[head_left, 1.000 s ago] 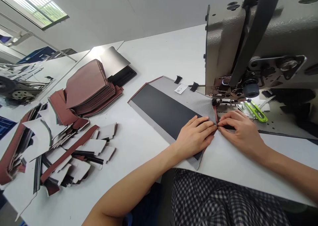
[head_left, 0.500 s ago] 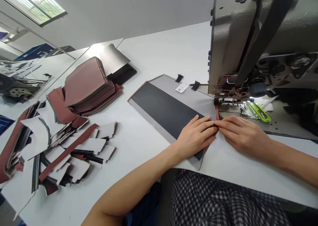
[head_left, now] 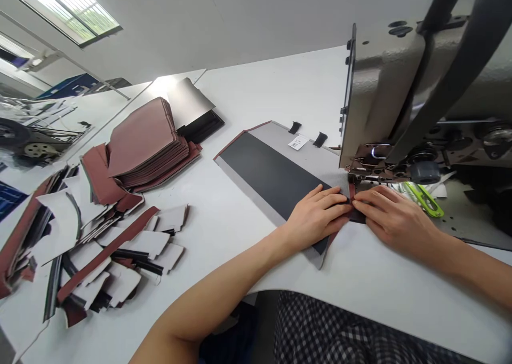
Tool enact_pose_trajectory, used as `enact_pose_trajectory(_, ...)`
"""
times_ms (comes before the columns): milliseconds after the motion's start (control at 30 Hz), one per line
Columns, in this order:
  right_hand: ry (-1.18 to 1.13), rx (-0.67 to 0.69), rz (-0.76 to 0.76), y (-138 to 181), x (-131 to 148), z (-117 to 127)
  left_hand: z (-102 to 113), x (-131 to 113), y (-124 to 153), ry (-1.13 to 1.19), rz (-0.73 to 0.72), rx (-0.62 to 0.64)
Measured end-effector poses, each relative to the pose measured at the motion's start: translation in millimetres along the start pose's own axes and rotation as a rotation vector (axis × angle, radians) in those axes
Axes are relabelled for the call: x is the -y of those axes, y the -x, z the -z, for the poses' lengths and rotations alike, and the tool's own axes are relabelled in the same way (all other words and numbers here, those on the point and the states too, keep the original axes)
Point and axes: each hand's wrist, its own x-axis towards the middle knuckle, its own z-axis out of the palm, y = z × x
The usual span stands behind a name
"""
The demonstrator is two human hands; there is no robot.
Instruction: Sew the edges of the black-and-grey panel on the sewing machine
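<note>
A grey mesh panel (head_left: 280,140) with a wide black strip (head_left: 264,172) and maroon edging lies on the white table, its right end under the head of the sewing machine (head_left: 400,97). My left hand (head_left: 316,217) lies flat on the panel's near right end, fingers stretched out and pressing down. My right hand (head_left: 390,217) rests beside it, fingertips pressed on a small dark piece at the maroon edge, just in front of the presser foot (head_left: 354,177). The fingertips of both hands almost meet.
A stack of maroon cut pieces (head_left: 148,145) and black sheets (head_left: 198,121) sits at the left. Loose white, maroon and black offcuts (head_left: 108,246) are scattered nearer the edge. Green thread snips (head_left: 426,198) lie on the machine bed. My checked clothing (head_left: 360,332) shows below the table edge.
The view has shifted slightly and the panel's end sits closer under the machine head. Both hands stay pressed at the same seam spot, barely moved.
</note>
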Motion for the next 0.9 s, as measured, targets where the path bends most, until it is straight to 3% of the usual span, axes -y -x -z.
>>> enact_pose_trajectory(233, 0.168, 0.085, -0.145, -5, -10, -12, 0, 23, -21, 0.035, 0.009, 0.002)
enact_pose_trajectory(433, 0.215, 0.033, -0.179, -2, -13, -20, -8, 38, -34, 0.051, 0.013, -0.043)
enact_pose_trajectory(900, 0.155, -0.042, -0.226, -8, -9, -18, -3, 33, -37, 0.131, 0.032, -0.051)
